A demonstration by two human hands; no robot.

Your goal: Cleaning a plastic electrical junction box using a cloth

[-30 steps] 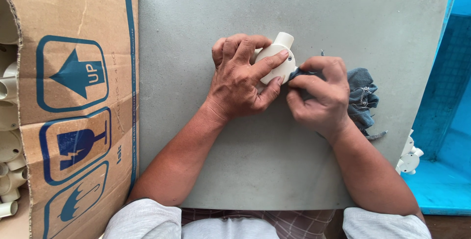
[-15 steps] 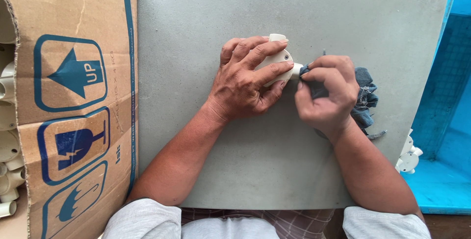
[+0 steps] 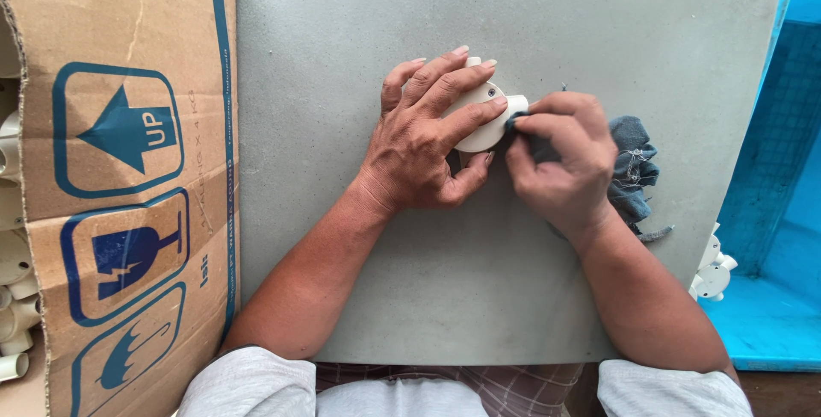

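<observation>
My left hand (image 3: 428,139) grips a cream plastic round fitting (image 3: 483,118) with short pipe stubs, holding it just above the grey table (image 3: 513,297). My right hand (image 3: 564,160) pinches a blue-grey denim rag (image 3: 633,169) and presses a corner of it against the fitting's right stub. Most of the fitting is hidden under my left fingers.
An open cardboard box (image 3: 128,177) with blue printed symbols lies at the left, several cream fittings (image 3: 13,297) showing at its edge. A blue crate (image 3: 770,212) stands at the right with more cream fittings (image 3: 714,272) beside the table edge.
The fitting has been turned in my left hand, so its long stub no longer points up and away. My right hand with the rag has slid along the right stub.
</observation>
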